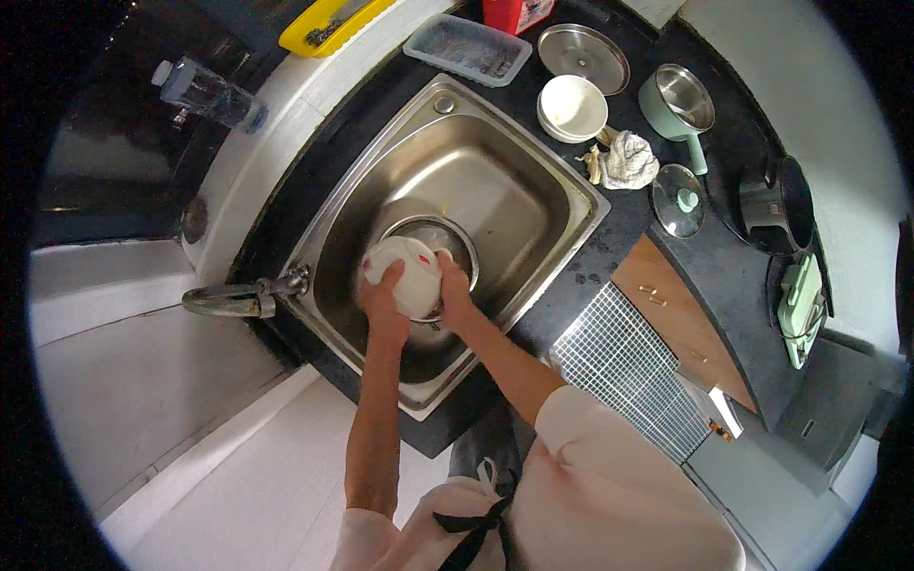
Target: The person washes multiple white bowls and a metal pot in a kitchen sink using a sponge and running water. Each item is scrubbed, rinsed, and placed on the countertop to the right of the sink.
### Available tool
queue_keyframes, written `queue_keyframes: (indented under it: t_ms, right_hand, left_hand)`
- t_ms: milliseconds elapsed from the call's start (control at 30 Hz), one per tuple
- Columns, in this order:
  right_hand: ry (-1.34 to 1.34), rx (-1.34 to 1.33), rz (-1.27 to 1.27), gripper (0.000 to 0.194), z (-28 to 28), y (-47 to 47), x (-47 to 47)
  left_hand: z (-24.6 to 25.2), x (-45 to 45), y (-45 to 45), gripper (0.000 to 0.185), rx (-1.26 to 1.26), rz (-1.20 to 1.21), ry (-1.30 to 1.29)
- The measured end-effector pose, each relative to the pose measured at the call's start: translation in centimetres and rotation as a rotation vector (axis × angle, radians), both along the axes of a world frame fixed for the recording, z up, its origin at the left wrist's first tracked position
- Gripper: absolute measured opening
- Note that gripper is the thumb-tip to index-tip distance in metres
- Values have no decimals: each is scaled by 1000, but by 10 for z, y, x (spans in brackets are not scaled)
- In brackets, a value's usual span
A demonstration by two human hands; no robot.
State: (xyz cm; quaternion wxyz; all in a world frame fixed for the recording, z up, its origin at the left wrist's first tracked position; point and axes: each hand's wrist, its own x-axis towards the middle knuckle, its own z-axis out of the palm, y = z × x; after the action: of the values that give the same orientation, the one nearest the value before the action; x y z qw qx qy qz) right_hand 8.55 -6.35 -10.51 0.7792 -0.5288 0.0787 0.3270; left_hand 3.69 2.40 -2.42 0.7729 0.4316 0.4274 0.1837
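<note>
In the head view, my left hand (384, 303) grips the near left edge of a white dish (408, 275) with small red marks on it. My right hand (457, 291) is closed at the dish's right side, and a small white piece shows by its fingertips; I cannot tell whether that is a separate thing. The dish is tilted above a round metal basin (474, 268), which it partly covers. Both basin and dish are inside a stainless steel sink (493, 178). Left of my hands, the metal faucet (228, 300) has its spout turned away from the sink bowl.
Stacked white bowls (573, 107), a crumpled cloth (628, 163), a metal lid (584, 58) and a translucent plastic tray (468, 50) line the counter. Farther right are a green saucepan (671, 107), a glass lid (677, 203) and a dark pot (775, 207). A plastic bottle (211, 96) lies at left.
</note>
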Motion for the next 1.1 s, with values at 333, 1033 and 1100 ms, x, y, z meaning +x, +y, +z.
queue_keyframes:
  t_ms: [333, 1033, 1100]
  right_hand:
    - [-3, -222, 371, 52, 27, -17, 17]
    - [-610, -1036, 919, 27, -55, 10, 60]
    - [-519, -827, 939, 44, -64, 2, 69]
  left_hand:
    - [-45, -22, -16, 34, 471, -552, 221]
    - [-112, -78, 4, 30, 350, -178, 402]
    - [-118, -75, 7, 30, 388, -160, 505]
